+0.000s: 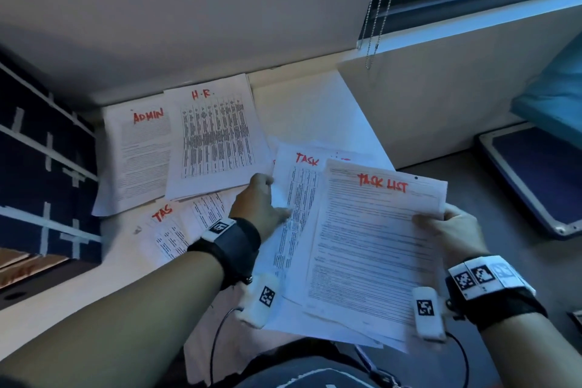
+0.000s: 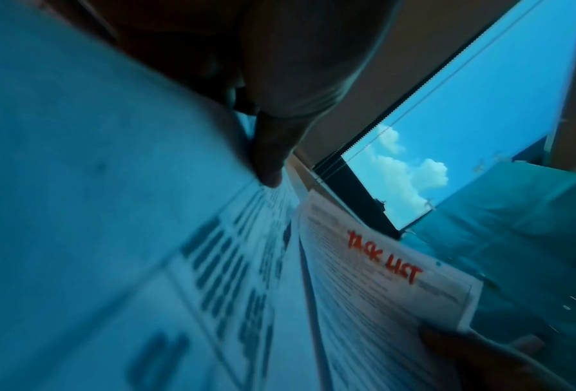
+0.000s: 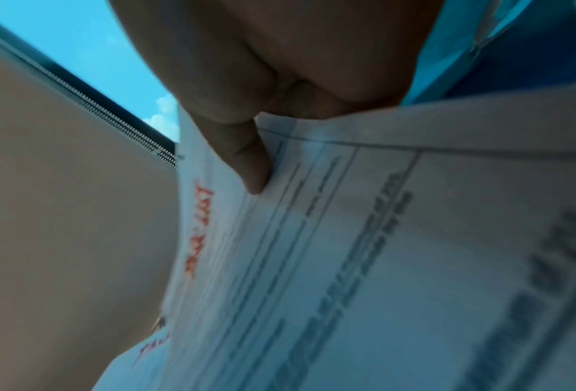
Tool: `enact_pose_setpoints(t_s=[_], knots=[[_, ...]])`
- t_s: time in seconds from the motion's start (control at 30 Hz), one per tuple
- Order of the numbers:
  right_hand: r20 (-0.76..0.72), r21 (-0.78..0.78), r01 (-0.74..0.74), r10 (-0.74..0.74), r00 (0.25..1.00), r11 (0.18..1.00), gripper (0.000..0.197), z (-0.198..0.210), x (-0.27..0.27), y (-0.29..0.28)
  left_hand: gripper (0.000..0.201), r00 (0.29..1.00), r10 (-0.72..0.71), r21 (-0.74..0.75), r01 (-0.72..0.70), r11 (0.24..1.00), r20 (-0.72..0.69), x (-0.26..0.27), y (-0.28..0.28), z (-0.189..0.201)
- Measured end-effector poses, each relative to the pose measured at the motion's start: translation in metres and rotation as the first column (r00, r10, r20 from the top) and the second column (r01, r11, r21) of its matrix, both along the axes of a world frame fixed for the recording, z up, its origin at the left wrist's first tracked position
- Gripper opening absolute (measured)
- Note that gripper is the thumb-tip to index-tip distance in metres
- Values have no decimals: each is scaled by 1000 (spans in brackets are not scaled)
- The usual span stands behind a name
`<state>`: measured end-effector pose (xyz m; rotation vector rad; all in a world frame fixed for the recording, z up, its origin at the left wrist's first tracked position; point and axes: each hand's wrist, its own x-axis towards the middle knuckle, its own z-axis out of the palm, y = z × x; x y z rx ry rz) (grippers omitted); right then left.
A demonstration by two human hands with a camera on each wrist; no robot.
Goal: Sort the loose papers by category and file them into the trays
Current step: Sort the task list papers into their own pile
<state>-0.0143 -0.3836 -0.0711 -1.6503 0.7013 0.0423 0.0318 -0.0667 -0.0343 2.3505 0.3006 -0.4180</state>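
I hold a fanned stack of white sheets marked TASK LIST in red over my lap. My right hand (image 1: 447, 225) pinches the top sheet (image 1: 374, 249) at its right edge, thumb on the page (image 3: 347, 238). My left hand (image 1: 263, 201) grips the left edge of the table-printed sheet beneath (image 1: 296, 198), its thumb lying on the paper (image 2: 79, 211). The red TASK LIST heading (image 2: 383, 260) also shows in the left wrist view. On the desk lie an ADMIN pile (image 1: 138, 154), an H.R. pile (image 1: 217, 135) and loose TASK sheets (image 1: 176, 230).
Dark shelf trays with white tape (image 1: 41, 167) stand at the left. A white wall block (image 1: 441, 104) and window sill rise at the right, with a bead chain (image 1: 374, 25) hanging. A dark blue tray (image 1: 541, 179) lies at the far right.
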Motion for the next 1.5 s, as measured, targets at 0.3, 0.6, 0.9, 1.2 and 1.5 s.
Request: enact_pose_setpoints(t_s=[0.3,0.6,0.9,1.2,1.5], knots=[[72,325,-207,194,978,923,59,-2,2,2,60,997,58,-446,-32,894,44,-5,26,4],[171,435,-322,274,946,841,51,17,17,36,20,996,51,-675,-84,733,-69,-1,40,2],[211,415,-288,217,953,863,45,15,23,47,31,991,51,-712,-123,691,-123,-6,36,5],[177,370,-221,165,970,902,43,-2,14,-12,29,966,-245,115,253,961,-83,21,26,14],[171,372,-240,188,967,897,33,-6,1,-16,93,980,-100,353,155,923,-171,23,-13,-8]])
